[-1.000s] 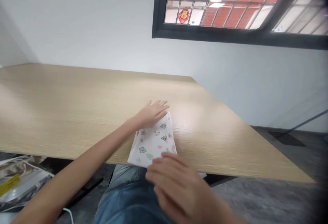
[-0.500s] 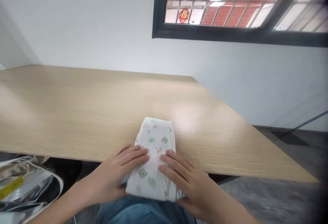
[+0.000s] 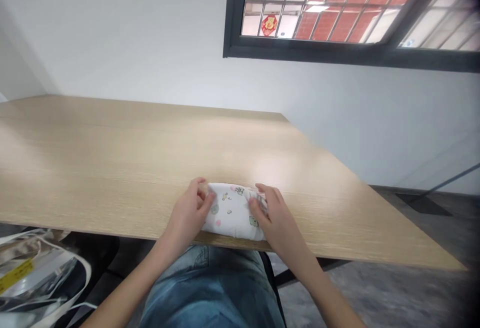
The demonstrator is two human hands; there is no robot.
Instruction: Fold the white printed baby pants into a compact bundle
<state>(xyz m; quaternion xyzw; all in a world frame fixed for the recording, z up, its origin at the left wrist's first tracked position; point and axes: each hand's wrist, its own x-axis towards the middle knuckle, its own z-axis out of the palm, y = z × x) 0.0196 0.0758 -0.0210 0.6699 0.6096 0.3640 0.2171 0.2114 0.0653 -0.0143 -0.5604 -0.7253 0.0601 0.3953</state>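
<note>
Head view. The left hand [image 3: 185, 214] is curled, with its fingers bent inward and closed on the left end of a folded white cloth [image 3: 230, 212]. One fingertip [image 3: 202, 188] shows at the cloth's upper left corner. The right hand [image 3: 272, 215] grips the right end, its fingers slightly spread and bent over the top, where the fabric is bunched. Exactly how the thumbs lie cannot be determined from this view.

The cloth lies horizontally as a compact, rolled or folded bundle between the two hands, and both hands touch it. Small green, pink and grey cartoon prints cover its surface. It rests on the light wood-grain tabletop [image 3: 112, 168], directly at the near edge, in front of the person's blue denim jeans [image 3: 210, 288].

Other items in view — a crumpled silver plastic bag [image 3: 28, 268] with a yellow label [image 3: 15, 276] lies below the tabletop at lower left. The grey floor [image 3: 375, 288] extends to the right. A barred window [image 3: 337, 53] with a dark frame is set in the white wall [image 3: 112, 43], and a red brick surface [image 3: 330, 25] shows through it.
</note>
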